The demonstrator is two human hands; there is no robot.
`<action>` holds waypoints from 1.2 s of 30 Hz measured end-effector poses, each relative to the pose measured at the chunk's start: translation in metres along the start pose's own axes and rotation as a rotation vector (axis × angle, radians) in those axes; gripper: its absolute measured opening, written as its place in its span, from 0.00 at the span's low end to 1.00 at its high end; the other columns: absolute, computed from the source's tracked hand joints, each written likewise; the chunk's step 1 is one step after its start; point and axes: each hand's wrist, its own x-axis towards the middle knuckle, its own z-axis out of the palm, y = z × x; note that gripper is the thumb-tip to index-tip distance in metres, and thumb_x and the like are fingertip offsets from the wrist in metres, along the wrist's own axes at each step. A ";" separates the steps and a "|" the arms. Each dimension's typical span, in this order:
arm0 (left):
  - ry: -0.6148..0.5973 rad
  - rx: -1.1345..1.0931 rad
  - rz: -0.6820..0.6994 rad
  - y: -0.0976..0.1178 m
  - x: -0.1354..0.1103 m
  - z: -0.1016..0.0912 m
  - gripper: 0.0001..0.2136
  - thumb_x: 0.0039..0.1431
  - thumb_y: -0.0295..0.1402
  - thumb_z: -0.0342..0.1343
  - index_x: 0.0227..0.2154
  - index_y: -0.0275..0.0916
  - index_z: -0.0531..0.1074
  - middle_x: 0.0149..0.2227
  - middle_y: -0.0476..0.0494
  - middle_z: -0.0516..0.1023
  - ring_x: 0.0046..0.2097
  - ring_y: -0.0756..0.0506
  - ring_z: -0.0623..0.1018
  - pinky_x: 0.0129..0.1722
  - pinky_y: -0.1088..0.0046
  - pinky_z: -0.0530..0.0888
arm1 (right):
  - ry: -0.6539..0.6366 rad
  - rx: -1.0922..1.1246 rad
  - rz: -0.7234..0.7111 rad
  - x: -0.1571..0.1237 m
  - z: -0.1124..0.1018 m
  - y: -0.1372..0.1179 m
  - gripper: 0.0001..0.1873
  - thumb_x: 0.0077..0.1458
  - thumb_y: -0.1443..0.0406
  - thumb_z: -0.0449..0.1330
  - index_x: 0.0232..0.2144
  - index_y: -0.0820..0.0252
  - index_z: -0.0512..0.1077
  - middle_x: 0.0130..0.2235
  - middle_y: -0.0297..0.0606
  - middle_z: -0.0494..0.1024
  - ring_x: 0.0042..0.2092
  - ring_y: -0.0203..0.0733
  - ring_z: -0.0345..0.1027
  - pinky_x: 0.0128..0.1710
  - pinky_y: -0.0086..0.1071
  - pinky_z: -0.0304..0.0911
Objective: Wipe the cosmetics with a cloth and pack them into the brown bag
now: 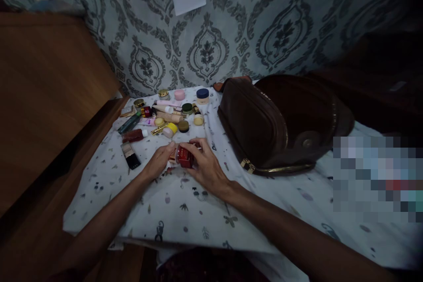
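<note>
Between my two hands, just above the patterned white cloth, is a small red cosmetic box [185, 157] with pale lettering on its front. My right hand [209, 167] grips it from the right, with fingers over its top and side. My left hand [157, 162] is closed at its left end, where a lighter reddish part shows; the fingertips partly hide that part. Nearest beyond my hands lie a yellow-banded jar [169, 130], a round brown-lidded jar [183, 126] and a gold tube [160, 128]. Left of my left hand lies a flat wide brush [131, 155].
Several more cosmetics lie at the back, among them a blue-lidded jar [202, 96], a pink jar [179, 94] and a brown-red bottle [135, 135]. A large brown leather bag [264, 128] stands at right. A wooden cabinet [53, 101] borders the left, patterned wallpaper [208, 48] the back.
</note>
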 end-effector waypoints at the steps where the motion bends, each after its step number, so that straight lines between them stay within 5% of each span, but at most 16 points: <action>1: 0.002 -0.017 -0.004 0.001 0.000 0.000 0.29 0.60 0.59 0.45 0.24 0.35 0.70 0.19 0.49 0.69 0.20 0.52 0.64 0.14 0.78 0.58 | 0.002 0.001 -0.003 0.000 0.000 0.000 0.37 0.47 0.76 0.64 0.57 0.48 0.62 0.51 0.42 0.61 0.53 0.50 0.63 0.52 0.45 0.68; 6: 0.031 -0.028 -0.009 -0.001 0.001 0.000 0.30 0.59 0.60 0.44 0.26 0.35 0.72 0.17 0.50 0.67 0.17 0.52 0.63 0.14 0.78 0.58 | -0.004 0.005 0.014 0.001 -0.002 -0.001 0.38 0.46 0.77 0.63 0.58 0.48 0.62 0.51 0.42 0.61 0.53 0.50 0.63 0.53 0.47 0.67; 12: 0.015 0.032 0.043 -0.009 0.002 -0.002 0.28 0.61 0.58 0.45 0.38 0.34 0.74 0.29 0.45 0.76 0.27 0.48 0.72 0.18 0.77 0.64 | 0.002 0.023 0.062 0.002 -0.003 -0.003 0.38 0.45 0.75 0.65 0.57 0.48 0.63 0.49 0.42 0.63 0.51 0.50 0.65 0.51 0.45 0.69; 16: 0.038 0.093 0.136 -0.010 0.002 -0.004 0.25 0.62 0.54 0.46 0.40 0.34 0.73 0.35 0.44 0.78 0.37 0.45 0.75 0.34 0.72 0.73 | 0.013 0.028 0.066 0.002 -0.002 -0.001 0.35 0.46 0.73 0.65 0.57 0.52 0.65 0.48 0.42 0.65 0.50 0.49 0.66 0.50 0.44 0.69; 19: 0.036 0.094 0.181 -0.009 0.002 -0.004 0.23 0.62 0.52 0.49 0.40 0.35 0.73 0.39 0.43 0.78 0.42 0.43 0.75 0.44 0.68 0.72 | 0.018 0.052 0.082 0.003 -0.002 0.001 0.33 0.47 0.71 0.65 0.57 0.54 0.65 0.47 0.43 0.67 0.49 0.49 0.67 0.48 0.42 0.70; 25: 0.004 0.063 0.183 0.000 -0.004 -0.008 0.24 0.55 0.48 0.59 0.47 0.35 0.69 0.43 0.42 0.78 0.45 0.41 0.76 0.47 0.68 0.72 | 0.006 0.129 0.215 0.007 -0.005 0.001 0.35 0.46 0.67 0.66 0.57 0.56 0.63 0.47 0.42 0.74 0.47 0.48 0.70 0.48 0.42 0.68; 29: -0.053 0.044 0.185 0.003 -0.005 -0.013 0.31 0.51 0.47 0.63 0.55 0.36 0.66 0.45 0.41 0.78 0.47 0.39 0.76 0.48 0.67 0.71 | -0.018 0.246 0.373 0.009 -0.006 0.000 0.31 0.44 0.62 0.68 0.51 0.59 0.65 0.41 0.38 0.77 0.38 0.42 0.72 0.39 0.36 0.69; 36: -0.011 0.081 0.207 0.004 -0.005 -0.014 0.29 0.54 0.47 0.60 0.55 0.37 0.67 0.49 0.40 0.76 0.52 0.38 0.73 0.53 0.66 0.68 | 0.018 0.322 0.372 0.009 -0.002 0.001 0.27 0.44 0.62 0.68 0.47 0.58 0.66 0.40 0.37 0.76 0.35 0.40 0.71 0.36 0.35 0.69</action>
